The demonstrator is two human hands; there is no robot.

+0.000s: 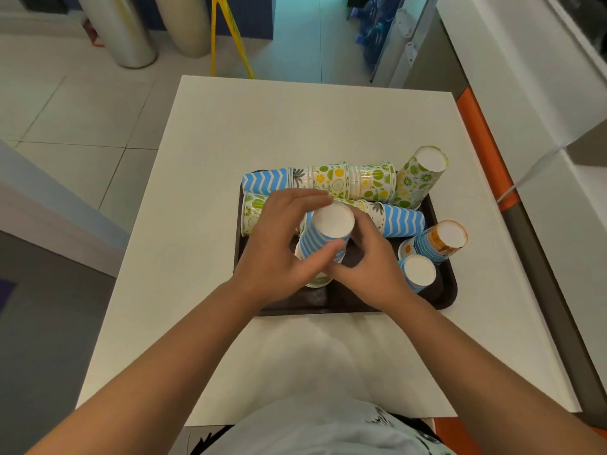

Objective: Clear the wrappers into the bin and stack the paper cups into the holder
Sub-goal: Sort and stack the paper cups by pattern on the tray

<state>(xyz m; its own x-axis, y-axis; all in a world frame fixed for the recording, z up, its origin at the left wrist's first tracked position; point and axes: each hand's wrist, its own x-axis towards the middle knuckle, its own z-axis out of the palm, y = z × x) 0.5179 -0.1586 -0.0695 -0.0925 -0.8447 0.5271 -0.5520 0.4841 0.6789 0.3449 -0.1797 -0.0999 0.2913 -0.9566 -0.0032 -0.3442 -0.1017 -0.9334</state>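
A dark tray (446, 290) on the white table holds many paper cups. My left hand (279, 251) and my right hand (371, 261) both grip an upside-down blue-striped cup (328, 234) that tops a stack in the tray's middle. Two rows of nested cups lie on their sides: a back row (331, 180) and a nearer row (397, 220). A lime-print stack (418, 177) stands upside down at the back right. At the right stand an orange-topped stack (441, 241) and a blue-striped cup (418, 272), both upside down. No wrappers, bin or holder are in view.
The white table (295, 126) extends beyond the tray on all sides. An orange-edged counter (486, 152) runs along the right. On the tiled floor beyond stand a yellow frame (226, 34) and two round columns (124, 31).
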